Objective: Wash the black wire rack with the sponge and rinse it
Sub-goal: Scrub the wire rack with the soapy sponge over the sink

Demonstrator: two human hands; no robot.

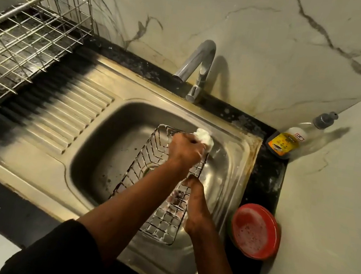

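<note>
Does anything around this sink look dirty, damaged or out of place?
Nothing looks spilled or broken. The sink rim near the soap bottle carries yellow-brown staining, and the black counter beside it is flecked with white spots.

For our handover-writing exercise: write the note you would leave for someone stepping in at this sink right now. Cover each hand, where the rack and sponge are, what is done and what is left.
Left hand: grips the foamy sponge at the far end of the black wire rack.
Right hand: holds the rack's right rim.
Rack: in the sink basin, with suds on its near end.
Done: soaping is under way.
Left: finish scrubbing, then rinse. No water shows at the tap.
</note>
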